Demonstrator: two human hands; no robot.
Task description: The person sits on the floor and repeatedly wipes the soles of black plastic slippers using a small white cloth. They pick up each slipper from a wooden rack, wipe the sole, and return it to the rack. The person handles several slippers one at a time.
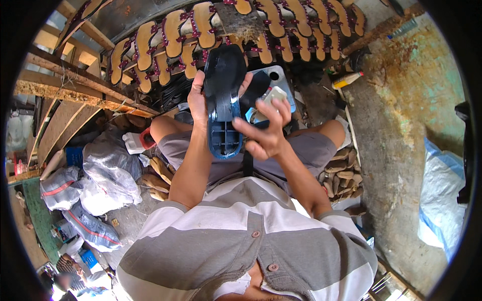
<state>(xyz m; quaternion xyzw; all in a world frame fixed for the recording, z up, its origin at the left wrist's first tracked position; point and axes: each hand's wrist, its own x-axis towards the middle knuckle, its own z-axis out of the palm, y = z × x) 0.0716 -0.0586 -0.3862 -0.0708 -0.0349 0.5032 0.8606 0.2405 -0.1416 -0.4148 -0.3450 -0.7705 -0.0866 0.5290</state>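
Upright in front of me is a black shoe sole (225, 75), with a hollow, ribbed heel part at its near end. My left hand (198, 103) grips it, thumb on the left edge and fingertips showing at the right edge. A wet-looking, bluish shine lies along the sole's middle and heel rim. My right hand (268, 128) is beside the heel part, fingers apart, its index finger reaching to the sole's right edge. Just behind its other fingers is a small pale block (275, 94); whether they touch it I cannot tell.
Rows of tan sandal soles with dark red straps (173, 32) line the rack ahead. A light tray (283, 83) sits beyond my right hand, and a yellow bottle with a red tip (347, 80) lies farther right. Plastic bags (110, 170) are at left, wooden shoe lasts (344, 173) at right.
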